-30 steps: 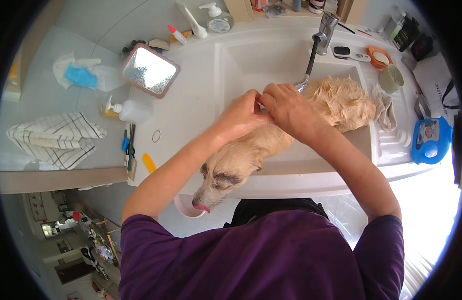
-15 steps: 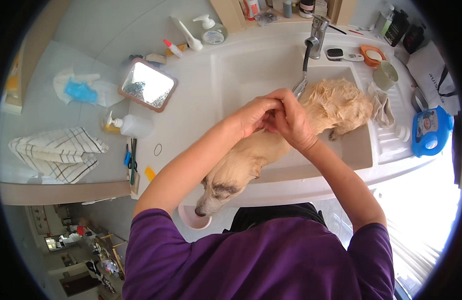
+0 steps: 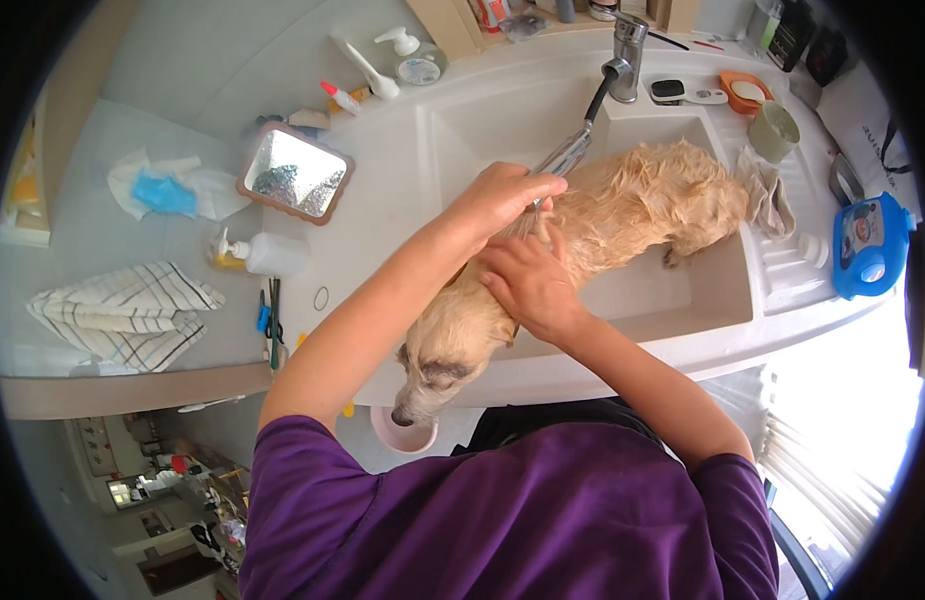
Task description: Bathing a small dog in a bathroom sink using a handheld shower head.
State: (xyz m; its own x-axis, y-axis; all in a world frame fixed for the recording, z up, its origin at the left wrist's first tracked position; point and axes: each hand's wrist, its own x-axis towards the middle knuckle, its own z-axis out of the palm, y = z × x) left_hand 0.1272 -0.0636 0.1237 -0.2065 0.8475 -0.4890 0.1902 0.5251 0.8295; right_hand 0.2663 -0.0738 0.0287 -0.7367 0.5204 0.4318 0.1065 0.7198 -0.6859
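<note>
Both hands worked on the wet dog (image 3: 593,225) in the sink (image 3: 728,290): left hand (image 3: 503,195) closed around the sprayer hose (image 3: 568,155) at twelve o'clock, right hand (image 3: 528,285) open flat on soft, probably slippery fur.

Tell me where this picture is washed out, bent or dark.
Head view: daylight blows out the lower right corner beside the sink; the fisheye bends the counter edge and leaves a black rim around the frame; the small mirror shows a bright speckled reflection; the dog and both hands, left hand and right hand, are sharp and evenly lit.
</note>
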